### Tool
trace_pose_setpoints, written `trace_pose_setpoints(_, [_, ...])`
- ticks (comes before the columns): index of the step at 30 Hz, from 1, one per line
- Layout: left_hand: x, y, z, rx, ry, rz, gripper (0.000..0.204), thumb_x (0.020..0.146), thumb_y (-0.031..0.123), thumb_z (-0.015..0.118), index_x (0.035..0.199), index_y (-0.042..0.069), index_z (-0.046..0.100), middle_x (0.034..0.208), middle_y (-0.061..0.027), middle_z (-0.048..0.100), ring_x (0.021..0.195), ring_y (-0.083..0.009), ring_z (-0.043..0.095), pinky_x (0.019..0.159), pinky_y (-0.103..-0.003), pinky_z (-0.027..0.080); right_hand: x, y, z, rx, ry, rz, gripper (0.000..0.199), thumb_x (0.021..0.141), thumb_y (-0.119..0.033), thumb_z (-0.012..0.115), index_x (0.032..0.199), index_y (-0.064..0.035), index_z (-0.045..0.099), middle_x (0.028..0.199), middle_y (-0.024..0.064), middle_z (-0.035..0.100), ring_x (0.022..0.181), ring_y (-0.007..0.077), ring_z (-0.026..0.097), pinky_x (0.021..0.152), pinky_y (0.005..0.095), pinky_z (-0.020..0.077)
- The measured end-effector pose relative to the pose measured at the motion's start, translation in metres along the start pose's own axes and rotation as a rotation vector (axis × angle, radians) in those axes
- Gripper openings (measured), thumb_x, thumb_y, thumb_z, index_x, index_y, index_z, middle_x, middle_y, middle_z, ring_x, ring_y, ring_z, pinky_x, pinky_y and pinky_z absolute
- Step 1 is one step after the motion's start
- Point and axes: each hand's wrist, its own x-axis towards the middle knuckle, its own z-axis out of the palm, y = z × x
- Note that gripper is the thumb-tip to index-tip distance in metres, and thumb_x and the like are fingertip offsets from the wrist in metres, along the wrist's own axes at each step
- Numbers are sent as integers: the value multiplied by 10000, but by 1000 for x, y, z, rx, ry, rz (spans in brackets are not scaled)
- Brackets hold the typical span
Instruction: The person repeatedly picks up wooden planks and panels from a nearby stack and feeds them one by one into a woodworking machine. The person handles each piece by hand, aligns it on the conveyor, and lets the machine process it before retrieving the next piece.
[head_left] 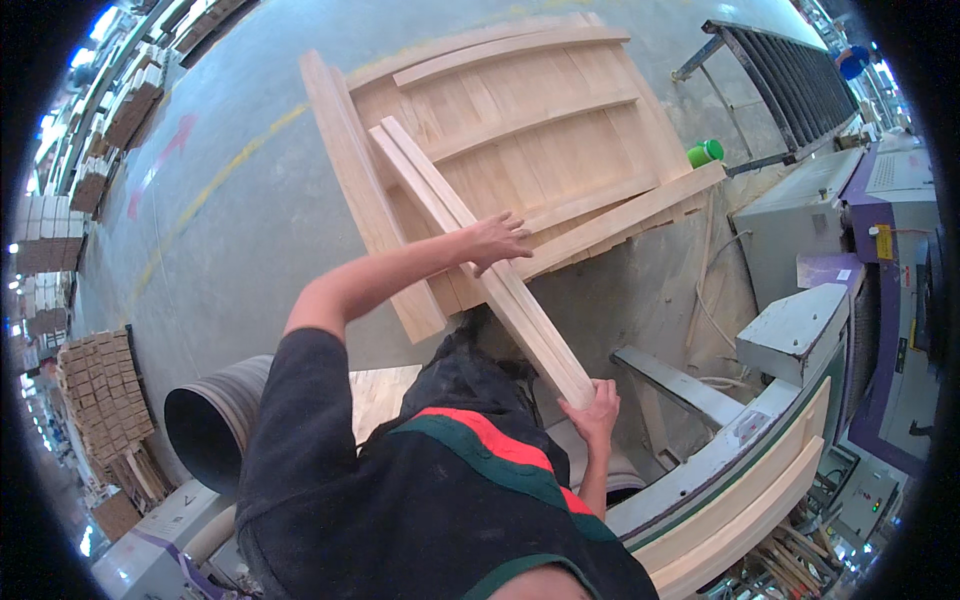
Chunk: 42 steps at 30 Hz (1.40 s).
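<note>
Two or so long pale wooden boards [525,312] lie side by side and slant from the middle of the view down toward me. My left hand [497,241] rests across their upper side, its fingers stretched out and apart. Around their near end my right hand [596,408] is closed, with the fingers partly hidden. The far end of these boards reaches over a wide stack of pale wooden planks [510,90]. A separate long plank [365,190] runs along the stack's left side, and another plank [640,215] lies across its near right edge.
A green cylindrical container [705,152] sits beside the stack's right corner. Grey and purple machinery [800,330] stands at right, with curved wooden pieces [745,510] along its near edge. At left are a large ribbed duct [215,415] and stacked wood [105,390]. A black slatted rack [780,85] stands far right.
</note>
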Motion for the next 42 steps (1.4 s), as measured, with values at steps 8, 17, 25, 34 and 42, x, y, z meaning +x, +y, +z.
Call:
trace_pose_setpoints(8, [5,6,38,-10,-89,134,1066,448,386,896,1365,254,369,1131,-39,582,1064,-265,550,816,-457,424,-24,-3,23,-70,161,4,596,498,-311,787,998,-80,559,946,96,519,919,290,505,833,411,369])
trace_pose_setpoints(17, [-10,10,67,131,30,143,891,572,250,834,1331,172,374,1094,-76,548,1017,-270,551,806,-410,444,-27,4,22,-43,235,28,618,481,-288,795,1022,-82,579,953,94,528,932,295,512,852,415,382])
trace_pose_setpoints(25, [38,60,-108,-227,222,86,772,588,221,795,1273,121,453,1009,-151,630,916,-327,624,773,-459,505,-42,23,-139,188,951,81,782,680,-245,786,1333,-18,421,1379,186,419,1256,335,402,998,451,353])
trace_pose_setpoints(34, [64,165,-346,-1083,745,499,826,518,196,891,1226,2,512,1012,-95,652,940,-186,626,837,-344,516,-62,35,-160,503,666,95,777,741,-523,694,1291,-13,489,1292,190,518,1214,329,475,1013,426,366])
trace_pose_setpoints(42, [168,225,-283,-1706,709,1161,975,489,268,860,1310,-4,409,1197,-169,554,1059,-297,575,917,-458,454,-101,81,-172,150,956,82,839,644,-547,756,1237,-21,481,1129,202,535,1042,391,518,947,498,386])
